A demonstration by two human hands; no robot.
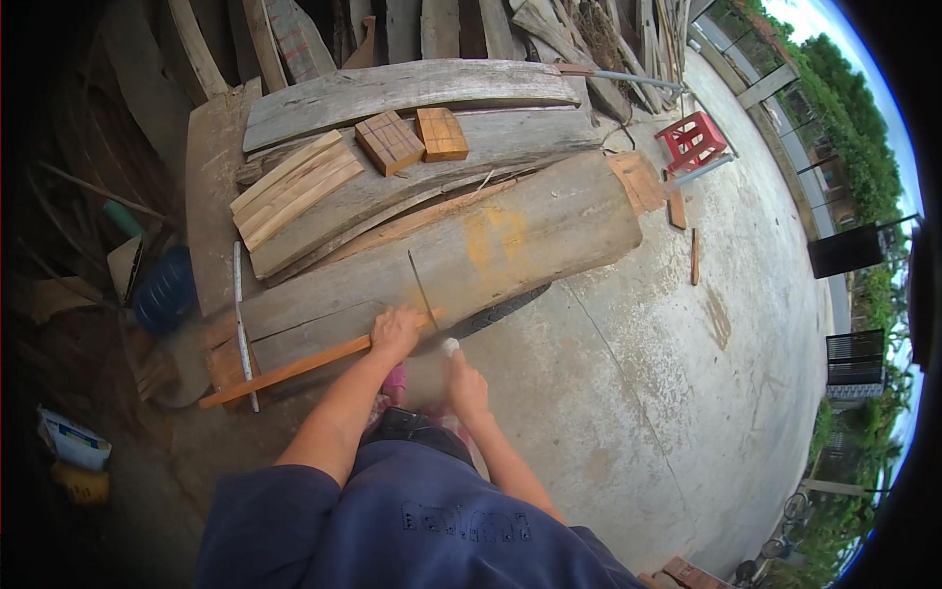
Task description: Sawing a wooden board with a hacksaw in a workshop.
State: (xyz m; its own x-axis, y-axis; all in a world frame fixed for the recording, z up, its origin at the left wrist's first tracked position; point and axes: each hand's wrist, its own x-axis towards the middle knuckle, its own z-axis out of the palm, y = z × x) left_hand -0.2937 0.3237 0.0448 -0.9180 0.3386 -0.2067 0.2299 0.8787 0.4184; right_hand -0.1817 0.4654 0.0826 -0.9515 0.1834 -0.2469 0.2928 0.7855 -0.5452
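My left hand point(395, 332) presses down on a narrow orange-brown wooden strip point(294, 371), fingers closed over it. The strip lies along the near edge of a wide grey plank point(559, 221) with a yellow painted mark. Just right of it, my right hand point(468, 386) is closed around a whitish handle. In line with that handle, a thin dark blade point(423, 287) shows edge-on across the plank and near the strip's right end; together they look like a handsaw. Blur hides its exact contact with the wood. A long whitish stick point(244, 329) crosses the plank's left end.
Farther back on the stacked planks point(412, 93) rest two wooden blocks point(390, 142) and pale slats point(294, 188). A blue water jug point(165, 290) and a bag point(74, 439) stand at left. A red plastic stool point(692, 142) and wood offcuts lie on the concrete floor at right.
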